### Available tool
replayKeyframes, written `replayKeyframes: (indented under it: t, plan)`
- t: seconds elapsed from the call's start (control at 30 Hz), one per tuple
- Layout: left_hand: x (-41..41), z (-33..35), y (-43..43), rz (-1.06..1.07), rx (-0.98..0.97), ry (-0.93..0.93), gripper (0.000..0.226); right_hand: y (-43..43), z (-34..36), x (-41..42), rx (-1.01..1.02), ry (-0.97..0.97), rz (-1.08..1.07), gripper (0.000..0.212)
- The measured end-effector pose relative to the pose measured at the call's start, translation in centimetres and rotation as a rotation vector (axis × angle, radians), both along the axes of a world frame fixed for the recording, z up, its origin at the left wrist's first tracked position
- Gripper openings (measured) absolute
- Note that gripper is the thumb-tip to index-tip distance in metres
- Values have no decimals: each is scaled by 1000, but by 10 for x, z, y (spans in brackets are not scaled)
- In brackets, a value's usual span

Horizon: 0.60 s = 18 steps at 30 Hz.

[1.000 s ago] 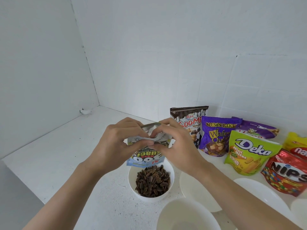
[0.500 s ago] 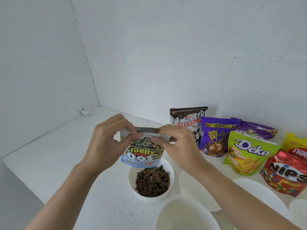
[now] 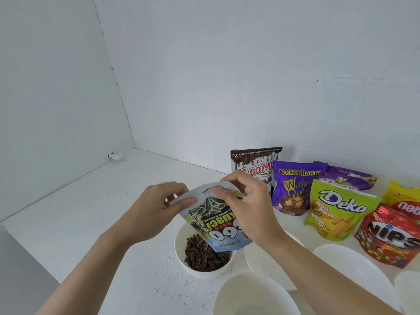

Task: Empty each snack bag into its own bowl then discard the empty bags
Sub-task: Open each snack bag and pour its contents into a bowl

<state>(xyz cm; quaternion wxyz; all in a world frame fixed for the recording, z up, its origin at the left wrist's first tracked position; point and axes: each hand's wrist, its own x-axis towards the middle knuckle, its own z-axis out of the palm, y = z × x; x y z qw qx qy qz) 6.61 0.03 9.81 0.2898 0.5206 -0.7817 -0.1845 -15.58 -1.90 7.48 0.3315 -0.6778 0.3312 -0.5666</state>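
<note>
An upside-down sunflower-seed bag [image 3: 216, 221] hangs over a white bowl [image 3: 181, 253] that holds dark striped seeds [image 3: 202, 255]. My left hand [image 3: 154, 210] pinches the bag's upper left corner between thumb and fingers. My right hand [image 3: 247, 205] grips the bag's upper right part, thumb on its front. The bag's mouth points down at the bowl, tilted to the right. No seeds are seen falling.
Several full snack bags stand along the tiled wall: a brown one [image 3: 254, 169], purple ones [image 3: 293, 189], a green Deka [image 3: 338, 212], a red Nips [image 3: 391, 237], a yellow one [image 3: 402, 196]. Empty white bowls [image 3: 254, 294] [image 3: 354, 267] sit at the front right. The white counter [image 3: 91, 201] spreads to the left.
Both hands have unfolded the bag and shifted it right. It now hangs flat and tilted above the seed bowl, where it was bunched between the hands a second ago.
</note>
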Motion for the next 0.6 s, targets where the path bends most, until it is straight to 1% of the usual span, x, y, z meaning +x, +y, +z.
replayKeyframes:
  t: [0.07, 0.17, 0.23, 0.3, 0.33, 0.37, 0.43, 0.5, 0.57, 0.6]
  plan:
    - [-1, 0, 2, 13, 238, 119, 49, -2, 0, -3, -12, -4, -35, 10]
    - [-10, 4, 8, 6, 612, 523, 55, -6, 2, -6, -8, -44, -66, 11]
    - [-16, 8, 11, 4, 775, 770, 57, -6, 4, -8, -21, -54, -47, 9]
    - [-20, 8, 9, 37, 855, 1017, 54, -5, 6, -11, -31, -57, 18, 6]
    - [-21, 7, 8, 64, 830, 1102, 51, -5, 6, -12, -31, -46, 44, 5]
    - [-19, 6, 6, 90, 768, 1139, 46, -5, 6, -14, -25, -31, 57, 4]
    - [-16, 2, 3, 103, 621, 1105, 36, -5, 3, -18, -4, -13, 82, 5]
    - [-11, -1, 1, 105, 514, 1039, 29, -4, -1, -19, -39, 28, 71, 5]
    - [-7, -5, 0, 128, 453, 1006, 30, -3, -7, -19, -55, 69, 41, 8]
    - [-7, -6, 0, 131, 427, 995, 33, -2, -10, -19, -18, 75, 34, 13]
